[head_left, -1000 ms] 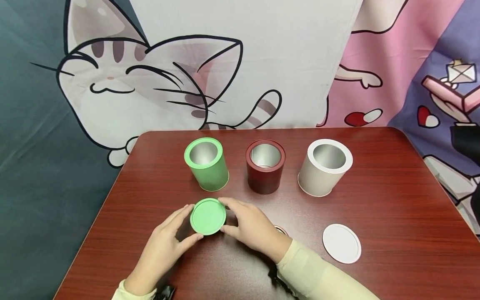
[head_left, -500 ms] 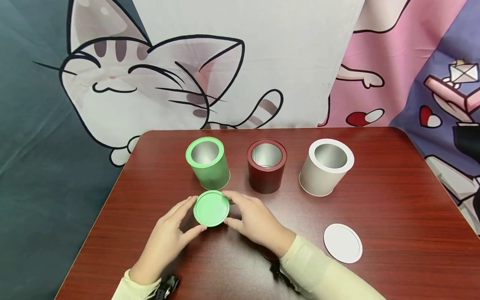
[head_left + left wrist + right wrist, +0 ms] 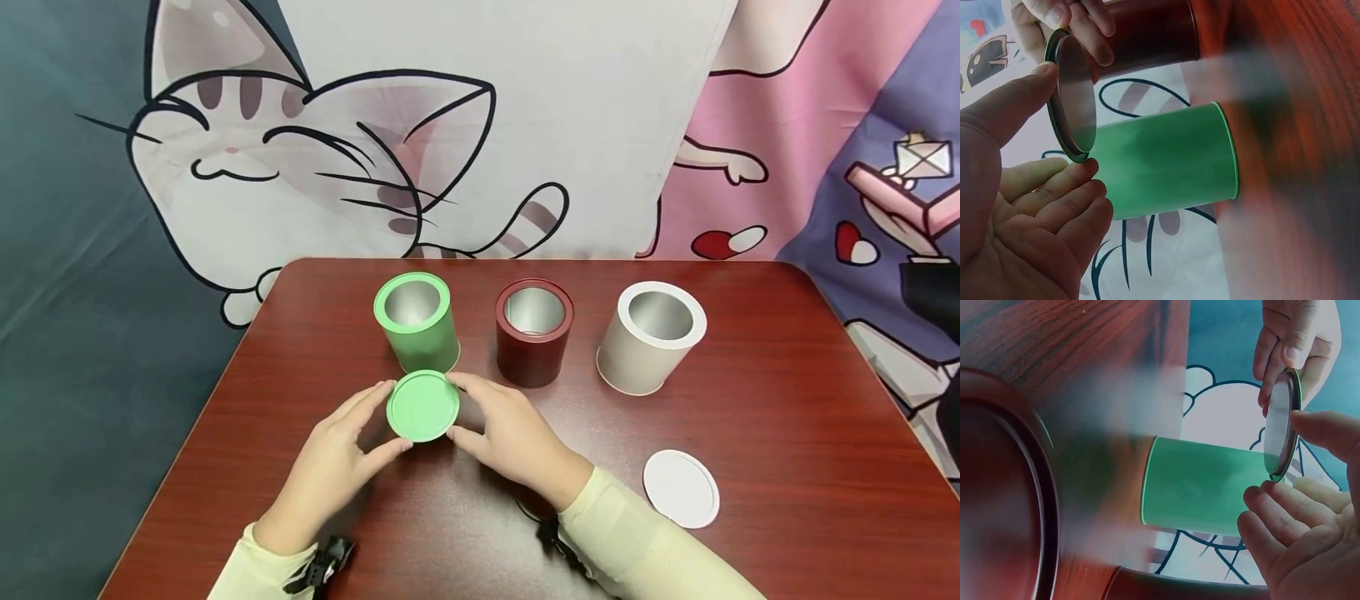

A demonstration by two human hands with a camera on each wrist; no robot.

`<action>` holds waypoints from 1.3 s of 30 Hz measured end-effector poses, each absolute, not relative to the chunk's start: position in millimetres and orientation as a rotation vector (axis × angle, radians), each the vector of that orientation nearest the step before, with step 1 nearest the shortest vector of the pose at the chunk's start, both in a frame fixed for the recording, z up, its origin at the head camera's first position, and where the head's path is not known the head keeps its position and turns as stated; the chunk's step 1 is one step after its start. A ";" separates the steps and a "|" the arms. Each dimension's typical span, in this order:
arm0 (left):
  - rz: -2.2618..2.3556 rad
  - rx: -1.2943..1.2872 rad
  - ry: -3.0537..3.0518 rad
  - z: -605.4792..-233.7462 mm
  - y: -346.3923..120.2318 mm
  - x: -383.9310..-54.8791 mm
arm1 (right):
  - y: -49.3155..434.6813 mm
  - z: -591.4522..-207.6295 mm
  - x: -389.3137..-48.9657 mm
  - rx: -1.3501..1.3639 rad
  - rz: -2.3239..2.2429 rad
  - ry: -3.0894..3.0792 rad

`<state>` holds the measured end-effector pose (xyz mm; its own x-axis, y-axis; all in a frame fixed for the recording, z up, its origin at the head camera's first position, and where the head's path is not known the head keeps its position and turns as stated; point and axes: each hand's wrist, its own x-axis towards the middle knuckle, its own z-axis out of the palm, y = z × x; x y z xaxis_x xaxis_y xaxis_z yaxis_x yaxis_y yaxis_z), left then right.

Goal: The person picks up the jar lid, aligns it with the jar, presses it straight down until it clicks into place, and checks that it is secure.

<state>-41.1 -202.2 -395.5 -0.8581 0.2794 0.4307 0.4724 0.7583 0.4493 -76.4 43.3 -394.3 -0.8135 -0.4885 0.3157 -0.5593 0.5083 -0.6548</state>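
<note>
A round green lid (image 3: 423, 406) is held level between both hands, raised off the table. My left hand (image 3: 330, 458) pinches its left edge between thumb and fingertips. On the opposite edge, the thumb and fingers of my right hand (image 3: 510, 433) grip it the same way. Just beyond the lid stands the open green can (image 3: 427, 346), and the lid overlaps its base in the head view. Both wrist views show the lid's silvery underside (image 3: 1075, 87) above the table, near the level of the upper part of the green can (image 3: 1200, 484).
An open dark red can (image 3: 531, 354) and an open white can (image 3: 641, 354) stand right of the green one. A white lid (image 3: 681, 489) lies flat at the right. The dark red lid (image 3: 997, 506) lies under the right forearm, mostly hidden from the head.
Both hands have carried the green lid away from the body, toward the green can. The cans and the white lid have stayed in place.
</note>
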 end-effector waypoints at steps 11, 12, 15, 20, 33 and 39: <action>-0.790 -0.592 -2.627 -387.5 -201.6 -47.2 | 44.1 -388.7 -79.7 0.919 1.169 -2.631; -0.786 -0.594 -2.627 -386.5 -202.0 -47.9 | 43.9 -388.1 -80.1 0.920 1.169 -2.630; -0.780 -0.602 -2.623 -383.0 -202.8 -50.0 | 43.3 -385.5 -81.3 0.916 1.160 -2.627; -0.773 -0.615 -2.623 -378.6 -202.5 -52.8 | 43.0 -381.1 -83.6 0.907 1.132 -2.622; -0.791 -0.617 -2.622 -370.9 -201.0 -61.7 | 44.1 -368.5 -92.6 0.919 1.079 -2.627; -0.773 -0.630 -2.629 -367.6 -197.6 -68.0 | 45.7 -363.4 -97.9 0.917 1.047 -2.639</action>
